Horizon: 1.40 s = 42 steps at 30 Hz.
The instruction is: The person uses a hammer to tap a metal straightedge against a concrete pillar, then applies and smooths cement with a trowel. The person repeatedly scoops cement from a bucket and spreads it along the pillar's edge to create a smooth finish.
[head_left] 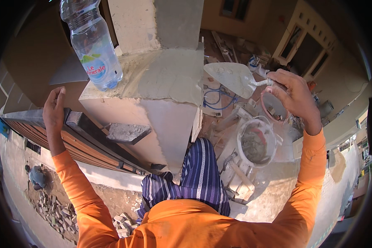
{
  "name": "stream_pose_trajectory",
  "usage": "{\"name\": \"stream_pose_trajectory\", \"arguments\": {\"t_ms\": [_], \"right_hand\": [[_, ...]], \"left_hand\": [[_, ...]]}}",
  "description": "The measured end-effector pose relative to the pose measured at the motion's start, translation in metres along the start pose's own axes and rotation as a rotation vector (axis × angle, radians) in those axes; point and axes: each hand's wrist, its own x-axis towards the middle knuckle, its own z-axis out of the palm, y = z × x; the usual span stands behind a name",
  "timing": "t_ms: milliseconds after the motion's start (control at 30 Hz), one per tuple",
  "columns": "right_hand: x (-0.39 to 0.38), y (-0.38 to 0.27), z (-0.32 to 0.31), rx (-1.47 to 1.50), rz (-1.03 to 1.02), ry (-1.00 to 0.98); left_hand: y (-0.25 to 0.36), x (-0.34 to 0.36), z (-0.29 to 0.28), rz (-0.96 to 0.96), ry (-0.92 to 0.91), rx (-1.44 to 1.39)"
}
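My right hand (295, 93) grips the handle of a pointed trowel (231, 77). The blade, smeared with grey mortar, points left just beyond the edge of the masonry ledge (165, 78). Wet-looking grey mortar coats the right part of that ledge and the column face above it. On the left, my left hand (53, 110) is open and holds nothing, its fingers stretched upward. It is close to the dark top rail of a slatted gate (29, 117); whether it touches the rail I cannot tell. A clear plastic bottle (96, 53) stands on the ledge's left part.
Below on the right, a white bucket (256, 142) of grey mortar stands by wooden planks (239, 175). Next to it is a pink-rimmed round container (275, 106). A blue hose (219, 98) lies coiled beyond. At lower left, a person (37, 177) crouches near broken rubble (56, 213).
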Motion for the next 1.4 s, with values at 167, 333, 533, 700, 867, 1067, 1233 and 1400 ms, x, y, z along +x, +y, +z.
{"name": "stream_pose_trajectory", "arguments": {"t_ms": [167,333,533,700,867,1067,1233,1400], "right_hand": [[0.027,-0.022,-0.026,-0.017,-0.019,-0.107],[0.045,-0.033,-0.026,0.041,-0.054,-0.251],[0.065,-0.013,-0.013,-0.159,-0.099,-0.178],[0.068,-0.017,-0.018,-0.316,0.065,-0.051],[0.070,-0.052,-0.016,-0.033,-0.068,-0.150],[0.076,-0.088,-0.006,-0.148,-0.211,-0.162],[0.080,-0.097,-0.004,-0.189,-0.222,-0.194],[0.081,-0.093,-0.003,-0.374,-0.210,-0.106]], "left_hand": [[0.001,-0.002,0.002,-0.007,0.017,-0.037],[0.002,-0.002,0.002,-0.016,0.019,0.030],[0.009,-0.002,0.003,-0.023,0.021,0.041],[0.009,-0.006,0.001,-0.023,0.032,0.050],[0.002,-0.004,0.004,-0.020,0.061,0.052],[0.000,-0.001,0.006,-0.028,0.046,-0.010],[0.003,-0.004,0.003,-0.017,0.060,0.055],[0.005,-0.004,0.004,0.009,0.056,0.050]]}}
